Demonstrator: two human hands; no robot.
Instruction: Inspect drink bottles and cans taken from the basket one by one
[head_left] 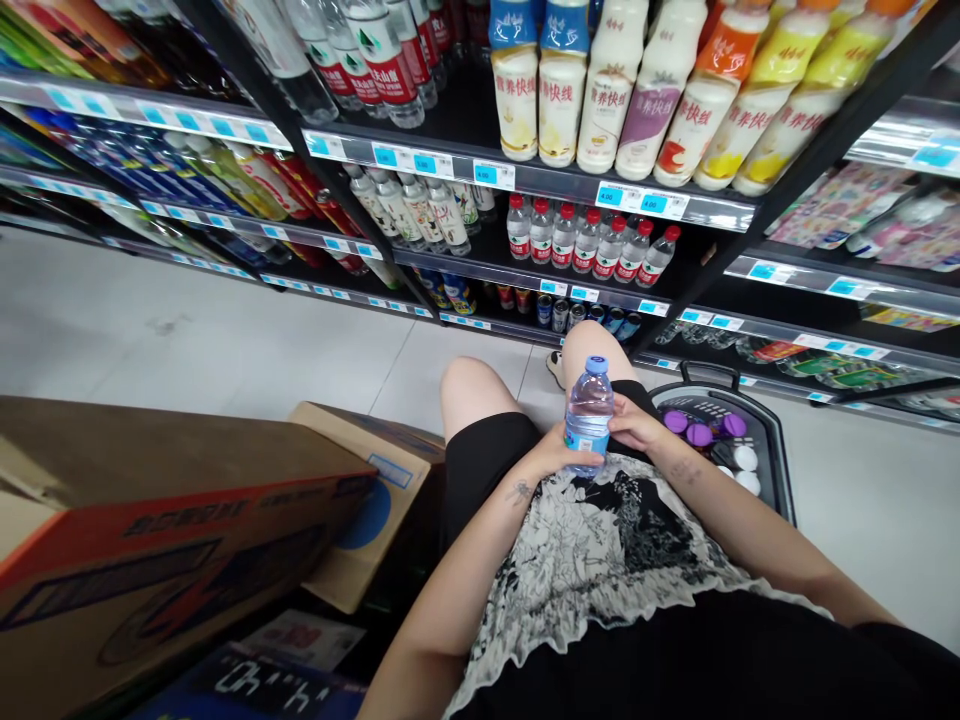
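Note:
A small clear water bottle [589, 410] with a blue cap and pale blue label stands upright over my lap, between my knees. My left hand [559, 452] is wrapped round its lower part from the left. From the right, my right hand [634, 422] closes its fingers on the bottle's side. Both hands rest on my black shorts, above a black and white patterned shirt hem.
Store shelves [525, 180] of bottled drinks rise close in front, with canned drinks on the lowest row. A black basket [772, 440] holding purple- and white-capped bottles sits at my right. Cardboard boxes [187, 540] stand at my left on the tiled floor.

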